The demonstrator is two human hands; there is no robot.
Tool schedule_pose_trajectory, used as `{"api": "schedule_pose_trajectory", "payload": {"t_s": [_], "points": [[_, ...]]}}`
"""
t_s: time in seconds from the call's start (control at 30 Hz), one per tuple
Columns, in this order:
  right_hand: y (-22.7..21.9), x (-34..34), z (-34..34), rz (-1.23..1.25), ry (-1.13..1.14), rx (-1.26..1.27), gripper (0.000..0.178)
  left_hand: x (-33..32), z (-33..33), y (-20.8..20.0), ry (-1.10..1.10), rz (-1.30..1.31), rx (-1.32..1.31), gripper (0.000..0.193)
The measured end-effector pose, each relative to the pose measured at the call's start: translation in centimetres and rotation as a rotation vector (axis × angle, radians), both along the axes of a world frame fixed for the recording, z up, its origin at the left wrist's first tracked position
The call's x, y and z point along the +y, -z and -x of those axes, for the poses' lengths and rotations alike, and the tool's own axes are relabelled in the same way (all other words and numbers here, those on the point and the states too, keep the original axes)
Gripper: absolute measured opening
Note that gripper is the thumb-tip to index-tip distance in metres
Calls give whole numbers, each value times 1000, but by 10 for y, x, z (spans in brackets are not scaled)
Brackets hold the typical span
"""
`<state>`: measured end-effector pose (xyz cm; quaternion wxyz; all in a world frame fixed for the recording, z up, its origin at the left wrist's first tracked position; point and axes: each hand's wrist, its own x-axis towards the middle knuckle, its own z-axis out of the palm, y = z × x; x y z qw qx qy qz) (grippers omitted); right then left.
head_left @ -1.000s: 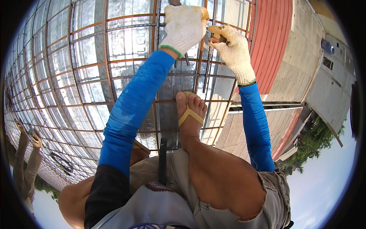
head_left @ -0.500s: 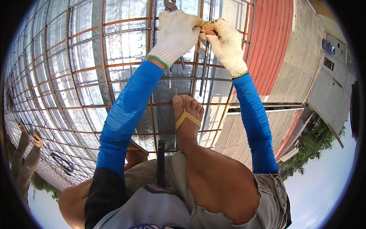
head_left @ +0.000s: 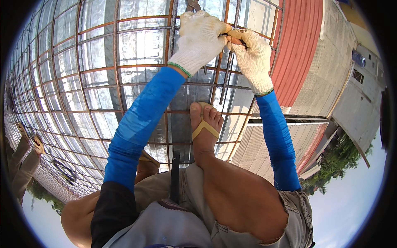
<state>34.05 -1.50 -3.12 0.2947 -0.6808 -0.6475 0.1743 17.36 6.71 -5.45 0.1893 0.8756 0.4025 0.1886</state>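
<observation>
Pincers (head_left: 193, 5) within the left fingers (head_left: 222, 27)

The rebar grid (head_left: 116, 67) blocks downward reach except through its openings, above metal sheeting (head_left: 182, 96).

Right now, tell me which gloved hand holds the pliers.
The left hand: the dark pliers jut beyond its far side, a handle end showing below. The right hand shows no such tool.

Over the grid's (head_left: 116, 67) far part, I see the left hand (head_left: 200, 37), with pliers (head_left: 193, 5), just left of the right hand (head_left: 252, 58); sheets (head_left: 140, 47) lie beneath the grid, roofing (head_left: 297, 53) farther right.
</observation>
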Motion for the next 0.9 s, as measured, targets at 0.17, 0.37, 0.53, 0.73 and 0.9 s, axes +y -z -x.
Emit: {"api": "schedule_pose_trajectory", "payload": {"t_s": [0.17, 0.37, 0.53, 0.73, 0.9], "points": [[-26, 2, -8, 247, -47, 60, 32, -3, -4, -2, -24, -3, 44, 18], [-75, -6, -38, 371, -26, 425, 39, -4, -5, -2, -71, 7, 7, 17], [-43, -7, -62, 227, 177, -40, 41, -3, -11, -1, -80, 31, 13, 20], [-15, 0, -20, 42, -30, -50, 32, 0, -6, 3, -66, 2, 11, 28], [3, 13, -13, -32, -79, -182, 30, 3, -4, 3, -57, 41, -19, 32]]}}
